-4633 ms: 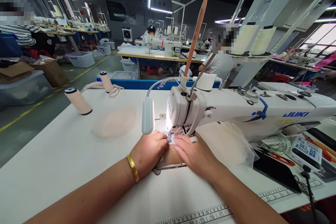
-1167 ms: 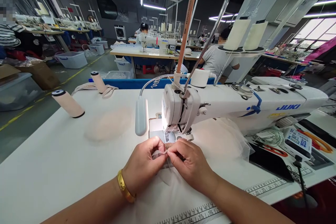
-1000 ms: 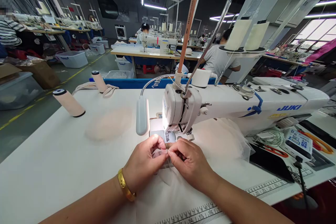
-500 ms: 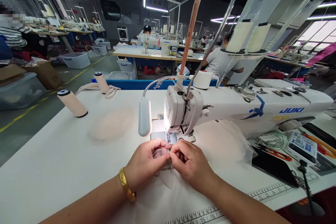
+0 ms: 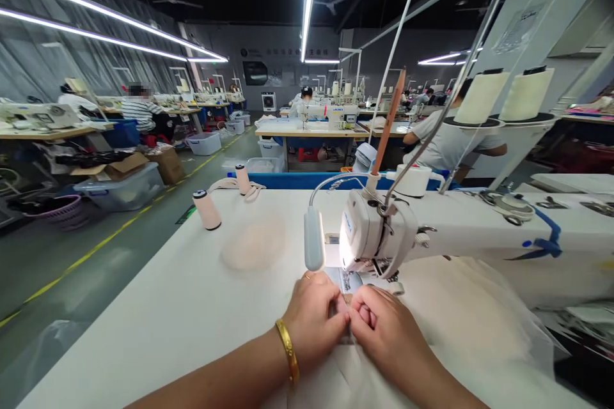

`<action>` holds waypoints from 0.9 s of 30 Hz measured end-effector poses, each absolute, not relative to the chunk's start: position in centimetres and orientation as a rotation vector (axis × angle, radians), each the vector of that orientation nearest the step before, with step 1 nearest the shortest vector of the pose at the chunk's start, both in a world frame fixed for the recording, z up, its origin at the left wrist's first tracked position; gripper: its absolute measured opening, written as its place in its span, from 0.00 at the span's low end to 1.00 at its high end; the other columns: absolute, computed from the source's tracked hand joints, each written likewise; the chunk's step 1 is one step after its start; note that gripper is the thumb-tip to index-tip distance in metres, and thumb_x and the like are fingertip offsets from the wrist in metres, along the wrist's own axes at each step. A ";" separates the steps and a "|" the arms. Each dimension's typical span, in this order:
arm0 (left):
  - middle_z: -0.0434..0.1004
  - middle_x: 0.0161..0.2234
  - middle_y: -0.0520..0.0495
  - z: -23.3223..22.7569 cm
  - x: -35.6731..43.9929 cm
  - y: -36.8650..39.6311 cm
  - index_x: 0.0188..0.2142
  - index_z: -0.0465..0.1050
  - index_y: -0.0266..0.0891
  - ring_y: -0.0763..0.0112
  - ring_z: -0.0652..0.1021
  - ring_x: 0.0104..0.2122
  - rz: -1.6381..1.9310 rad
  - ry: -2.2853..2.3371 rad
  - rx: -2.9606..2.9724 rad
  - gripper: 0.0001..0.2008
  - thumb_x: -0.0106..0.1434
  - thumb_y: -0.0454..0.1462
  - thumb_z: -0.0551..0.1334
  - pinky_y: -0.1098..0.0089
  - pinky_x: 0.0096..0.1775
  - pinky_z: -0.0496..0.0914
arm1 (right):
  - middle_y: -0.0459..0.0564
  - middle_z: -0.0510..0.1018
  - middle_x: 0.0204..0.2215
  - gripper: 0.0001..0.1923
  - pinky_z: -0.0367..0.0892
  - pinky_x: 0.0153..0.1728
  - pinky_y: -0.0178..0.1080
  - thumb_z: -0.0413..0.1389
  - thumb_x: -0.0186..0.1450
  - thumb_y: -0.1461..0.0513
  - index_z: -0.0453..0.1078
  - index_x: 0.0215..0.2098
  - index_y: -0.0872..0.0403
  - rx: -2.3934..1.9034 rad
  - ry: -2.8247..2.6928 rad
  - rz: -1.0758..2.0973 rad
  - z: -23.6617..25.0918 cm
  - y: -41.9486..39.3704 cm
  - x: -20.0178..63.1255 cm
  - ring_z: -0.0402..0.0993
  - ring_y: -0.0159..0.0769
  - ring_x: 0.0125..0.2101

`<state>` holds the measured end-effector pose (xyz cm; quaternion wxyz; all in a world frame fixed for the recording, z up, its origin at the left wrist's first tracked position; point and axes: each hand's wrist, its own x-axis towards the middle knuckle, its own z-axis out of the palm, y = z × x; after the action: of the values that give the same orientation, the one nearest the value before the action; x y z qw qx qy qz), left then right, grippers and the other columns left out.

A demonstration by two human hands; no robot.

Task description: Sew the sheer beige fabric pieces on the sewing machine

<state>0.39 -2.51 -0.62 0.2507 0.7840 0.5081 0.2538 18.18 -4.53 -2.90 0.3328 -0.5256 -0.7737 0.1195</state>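
Sewing machine (image 5: 480, 236) cut off right.

The one camera sits on my head and looks forward and a little down along my forearms. My left hand (image 5: 319, 319) and right hand (image 5: 388, 332) are very near, low in the middle of the frame. Just beyond them stands the white industrial sewing machine (image 5: 460, 236) on the wide white worktable (image 5: 158, 307). Above and behind, the view reaches far into the hall, to the long ceiling light strip (image 5: 309, 0).

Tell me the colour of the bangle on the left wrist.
Gold: the bangle shows clearly in the head view.
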 end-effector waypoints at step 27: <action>0.82 0.38 0.45 -0.8 -0.8 -1.9 0.44 0.80 0.41 0.61 0.78 0.36 0.790 0.960 2.823 0.16 0.73 0.30 0.52 0.59 0.43 0.65 | 0.49 0.75 0.33 0.15 0.58 0.29 0.39 0.50 0.71 0.71 0.76 0.42 0.50 -1.365 -2.230 0.147 -2.3 -4.2 19.9 0.65 0.38 0.28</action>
<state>-0.76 -1.91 -0.77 0.0286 0.9148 0.3110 0.2559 19.94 -4.21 -2.33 0.2585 -0.5036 -0.8226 0.0542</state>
